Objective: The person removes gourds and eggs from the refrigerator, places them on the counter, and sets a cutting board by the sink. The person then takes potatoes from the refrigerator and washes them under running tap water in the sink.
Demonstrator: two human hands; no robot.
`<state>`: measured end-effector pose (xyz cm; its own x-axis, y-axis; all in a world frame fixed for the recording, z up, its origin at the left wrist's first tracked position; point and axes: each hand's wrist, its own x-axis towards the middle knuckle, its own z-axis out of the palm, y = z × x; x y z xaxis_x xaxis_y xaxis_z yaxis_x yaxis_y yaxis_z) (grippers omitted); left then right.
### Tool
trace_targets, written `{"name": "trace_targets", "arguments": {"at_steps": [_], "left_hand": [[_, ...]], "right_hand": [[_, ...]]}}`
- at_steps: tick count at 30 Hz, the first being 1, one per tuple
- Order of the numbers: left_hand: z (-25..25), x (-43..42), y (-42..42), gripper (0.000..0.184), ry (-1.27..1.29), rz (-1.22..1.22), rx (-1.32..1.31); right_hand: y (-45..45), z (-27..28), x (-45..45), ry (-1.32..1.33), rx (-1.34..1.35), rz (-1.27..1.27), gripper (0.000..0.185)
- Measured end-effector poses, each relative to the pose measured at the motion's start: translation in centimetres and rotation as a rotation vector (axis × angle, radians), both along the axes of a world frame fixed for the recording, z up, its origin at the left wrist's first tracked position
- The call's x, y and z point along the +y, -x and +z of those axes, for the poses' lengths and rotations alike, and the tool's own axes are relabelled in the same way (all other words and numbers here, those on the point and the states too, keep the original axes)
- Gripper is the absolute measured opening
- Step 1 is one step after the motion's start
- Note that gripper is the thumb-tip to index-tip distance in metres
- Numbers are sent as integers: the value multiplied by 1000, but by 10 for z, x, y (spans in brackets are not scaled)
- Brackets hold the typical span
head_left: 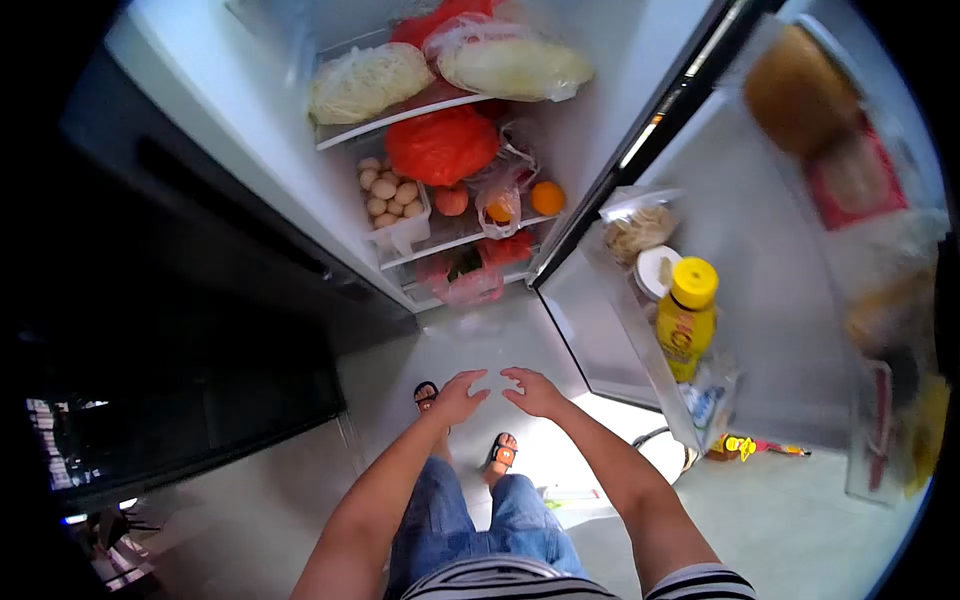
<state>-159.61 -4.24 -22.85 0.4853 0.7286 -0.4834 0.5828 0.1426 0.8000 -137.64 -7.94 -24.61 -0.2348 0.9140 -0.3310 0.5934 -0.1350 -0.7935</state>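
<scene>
My left hand (461,397) and my right hand (532,391) hover over the floor just below the fridge opening, fingertips turned toward each other with a small gap between. Both are empty, their fingers curved and apart. In front of them is the open fridge. A pink plastic bag (462,283) with something dark green sits on its lowest visible level. Above it, the middle shelf (430,250) carries a box of eggs (391,196), a red bag (440,146), a reddish fruit (451,200), a bagged orange (500,208) and a loose orange (547,198).
Bagged cabbages (515,68) lie on the upper shelf. The open fridge door (765,290) stands to the right, its rack holding a yellow bottle (688,318), a white-lidded jar (655,271) and a bag (640,232). A dark door (190,260) borders the left. A colourful toy-like item (742,446) lies on the floor.
</scene>
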Motion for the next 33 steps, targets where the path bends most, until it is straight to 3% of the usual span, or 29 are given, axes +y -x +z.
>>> {"name": "trace_targets", "arguments": {"at_steps": [5, 9, 13, 16, 19, 25, 27, 30, 33], "left_hand": [[-127, 63, -7, 57, -268, -137, 214], [-198, 113, -5, 66, -461, -158, 271], [-207, 157, -8, 82, -749, -150, 314], [-229, 183, -6, 88, -830, -129, 321], [-252, 212, -2, 87, -875, -151, 405], [-268, 242, -16, 83, -989, 44, 356], [-281, 243, -19, 82, -972, 23, 340], [-285, 236, -13, 79, -1044, -1, 300], [-282, 227, -5, 73, -1101, -14, 262]], "right_hand": [[0, -93, 61, -34, 59, -303, 50], [9, -191, 111, -243, 24, -352, 51], [25, -228, 162, -422, 17, -320, 55], [41, -245, 187, -509, -26, -296, 61], [53, -249, 207, -575, -119, -223, 64], [50, -285, 269, -807, -314, -186, 69], [39, -290, 276, -783, -292, -173, 68], [41, -256, 257, -634, -56, -219, 58], [55, -290, 221, -816, -104, -278, 56]]}}
